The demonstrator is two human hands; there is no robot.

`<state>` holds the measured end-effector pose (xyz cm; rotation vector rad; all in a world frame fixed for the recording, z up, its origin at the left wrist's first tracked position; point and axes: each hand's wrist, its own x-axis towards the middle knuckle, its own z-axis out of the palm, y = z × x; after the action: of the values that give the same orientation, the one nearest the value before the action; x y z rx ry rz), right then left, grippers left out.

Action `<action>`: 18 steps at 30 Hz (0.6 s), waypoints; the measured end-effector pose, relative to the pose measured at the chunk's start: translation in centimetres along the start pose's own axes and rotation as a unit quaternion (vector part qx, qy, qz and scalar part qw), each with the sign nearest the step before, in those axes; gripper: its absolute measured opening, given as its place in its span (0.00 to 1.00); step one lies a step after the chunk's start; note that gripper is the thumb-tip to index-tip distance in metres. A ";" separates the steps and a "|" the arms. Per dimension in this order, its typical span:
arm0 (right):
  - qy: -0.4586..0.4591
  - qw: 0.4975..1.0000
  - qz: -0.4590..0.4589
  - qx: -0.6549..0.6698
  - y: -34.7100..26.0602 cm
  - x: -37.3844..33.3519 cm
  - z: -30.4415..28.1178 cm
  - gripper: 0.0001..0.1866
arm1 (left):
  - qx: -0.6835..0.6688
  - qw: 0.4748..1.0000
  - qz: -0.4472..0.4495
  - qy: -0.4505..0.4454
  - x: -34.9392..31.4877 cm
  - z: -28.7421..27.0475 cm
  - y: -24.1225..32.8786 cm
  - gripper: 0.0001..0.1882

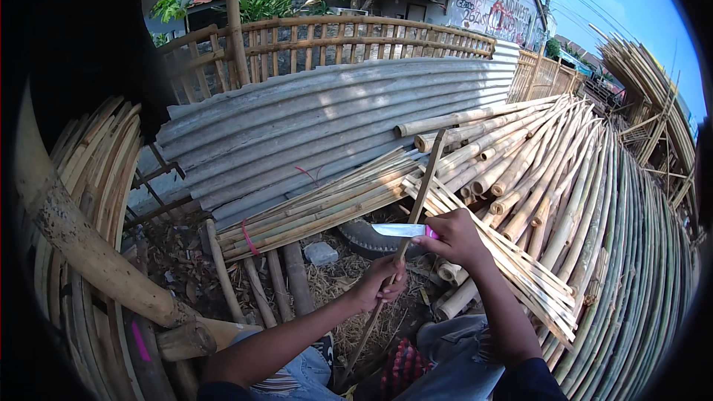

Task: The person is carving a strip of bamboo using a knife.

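My left hand [377,283] is closed around a long, narrow bamboo strip [425,187], which stands slanted, its top leaning away to the right and its lower end between my legs. In my right hand [459,239] is a knife [399,230] with a pink handle. Its bright blade points left and lies across the strip, a little above my left hand. Whether the edge bites into the bamboo cannot be made out.
A bundle of split bamboo strips [327,206] lies left of centre, tied with pink cord. Cut strips [512,267] and stacked bamboo poles [587,208] fill the right. A thick bamboo pole [104,252] crosses the left. Behind are corrugated metal sheets [327,111] and a tyre [364,240].
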<state>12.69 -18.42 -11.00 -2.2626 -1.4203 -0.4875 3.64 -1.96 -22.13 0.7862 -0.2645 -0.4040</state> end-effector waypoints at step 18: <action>-0.070 0.996 -0.001 0.048 -2.3 -0.8 2.8 0.26 | -0.011 0.999 -0.029 0.022 -1.8 -1.3 1.1 0.22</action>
<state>10.50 -16.71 -13.39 -2.2555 -1.4798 -0.2590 2.82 0.38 -22.33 0.7812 -0.1963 -0.4441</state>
